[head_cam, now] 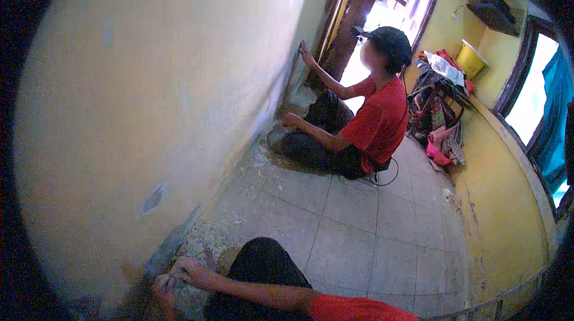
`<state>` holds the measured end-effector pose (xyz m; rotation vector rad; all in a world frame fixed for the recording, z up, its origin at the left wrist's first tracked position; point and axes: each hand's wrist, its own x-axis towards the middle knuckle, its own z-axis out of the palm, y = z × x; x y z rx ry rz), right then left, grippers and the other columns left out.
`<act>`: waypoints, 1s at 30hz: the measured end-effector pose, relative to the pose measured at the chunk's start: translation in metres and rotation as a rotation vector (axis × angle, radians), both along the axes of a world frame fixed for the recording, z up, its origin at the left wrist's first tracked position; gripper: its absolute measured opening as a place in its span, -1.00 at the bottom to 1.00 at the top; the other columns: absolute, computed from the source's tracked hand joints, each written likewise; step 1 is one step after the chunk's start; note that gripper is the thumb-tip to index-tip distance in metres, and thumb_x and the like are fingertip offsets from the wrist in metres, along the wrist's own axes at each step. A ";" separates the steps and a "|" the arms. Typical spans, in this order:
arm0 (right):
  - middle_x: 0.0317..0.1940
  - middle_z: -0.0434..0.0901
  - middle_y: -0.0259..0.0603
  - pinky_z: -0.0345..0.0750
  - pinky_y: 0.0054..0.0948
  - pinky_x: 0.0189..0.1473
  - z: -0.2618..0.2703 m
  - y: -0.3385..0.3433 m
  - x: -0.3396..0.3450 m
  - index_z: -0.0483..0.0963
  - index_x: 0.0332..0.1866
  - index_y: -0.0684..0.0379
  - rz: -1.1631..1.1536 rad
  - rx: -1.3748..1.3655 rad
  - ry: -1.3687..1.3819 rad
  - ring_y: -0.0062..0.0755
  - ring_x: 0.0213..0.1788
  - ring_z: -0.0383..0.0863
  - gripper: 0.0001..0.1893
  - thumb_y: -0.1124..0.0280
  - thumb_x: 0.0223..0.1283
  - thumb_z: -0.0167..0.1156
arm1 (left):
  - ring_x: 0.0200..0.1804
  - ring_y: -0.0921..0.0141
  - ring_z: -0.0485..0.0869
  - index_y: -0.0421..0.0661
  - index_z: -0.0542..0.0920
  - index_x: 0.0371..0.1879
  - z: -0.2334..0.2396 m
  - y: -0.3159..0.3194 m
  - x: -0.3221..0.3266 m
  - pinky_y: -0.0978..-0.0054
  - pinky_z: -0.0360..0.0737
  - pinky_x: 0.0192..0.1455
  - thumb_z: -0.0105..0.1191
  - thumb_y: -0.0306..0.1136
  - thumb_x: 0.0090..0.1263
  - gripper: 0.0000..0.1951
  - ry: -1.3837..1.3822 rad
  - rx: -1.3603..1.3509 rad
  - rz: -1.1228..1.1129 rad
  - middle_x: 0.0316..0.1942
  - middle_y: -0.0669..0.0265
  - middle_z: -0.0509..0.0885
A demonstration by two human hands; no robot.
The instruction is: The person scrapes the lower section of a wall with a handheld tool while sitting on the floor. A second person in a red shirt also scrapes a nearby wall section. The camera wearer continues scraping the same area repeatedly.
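Observation:
Both my hands are together low at the left, by the foot of a yellow painted wall (134, 97). My right hand (193, 271) has its fingers bent inward. Just beside and below it is my left hand (163, 288), dim and partly cut off by shadow. Something small and greyish may lie between the fingers, but blur hides what it is. Close by, the wall's base shows a bare grey strip (172, 242) where paint has come off. Yellowish paint flakes (202, 240) lie on the floor near my dark-trousered knee (264, 267).
A co-worker (376, 114) in a red shirt and dark cap sits ahead, one hand against the wall. Grey floor tiles (345, 227) run between the walls. Beyond are an open doorway (399, 7), heaped cloths (441, 79), a yellow bucket (470, 60) and a teal curtain (554, 119).

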<state>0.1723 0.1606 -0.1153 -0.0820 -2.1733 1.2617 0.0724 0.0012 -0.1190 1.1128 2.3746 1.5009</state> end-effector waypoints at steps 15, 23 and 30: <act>-0.22 0.57 -0.04 0.47 -0.14 -0.04 0.001 0.001 0.001 0.55 -0.22 0.18 0.027 -0.006 -0.077 0.07 -0.09 0.54 -0.82 0.31 0.17 0.21 | -0.24 0.21 0.61 -0.16 0.65 -0.35 -0.080 -0.016 -0.023 0.27 0.53 -0.06 0.39 -0.39 0.01 -0.75 0.155 -0.032 0.084 -0.35 0.22 0.66; -0.23 0.59 -0.05 0.47 -0.16 -0.02 0.001 0.004 0.000 0.55 -0.18 0.20 0.081 -0.056 -0.125 0.01 -0.09 0.57 -0.78 0.26 0.25 0.16 | -0.28 0.30 0.58 -0.13 0.60 -0.39 0.027 0.014 0.027 0.32 0.51 -0.08 0.36 -0.44 0.01 -0.78 0.006 0.157 0.094 -0.40 0.29 0.62; -0.20 0.60 -0.06 0.44 -0.13 0.05 0.000 0.008 -0.001 0.57 -0.14 0.17 0.110 -0.028 -0.170 0.00 -0.08 0.57 -0.74 0.20 0.26 0.15 | -0.30 0.34 0.56 -0.12 0.55 -0.45 -0.003 0.004 0.001 0.35 0.50 -0.11 0.35 -0.48 -0.03 -0.78 -0.028 0.130 -0.014 -0.41 0.31 0.61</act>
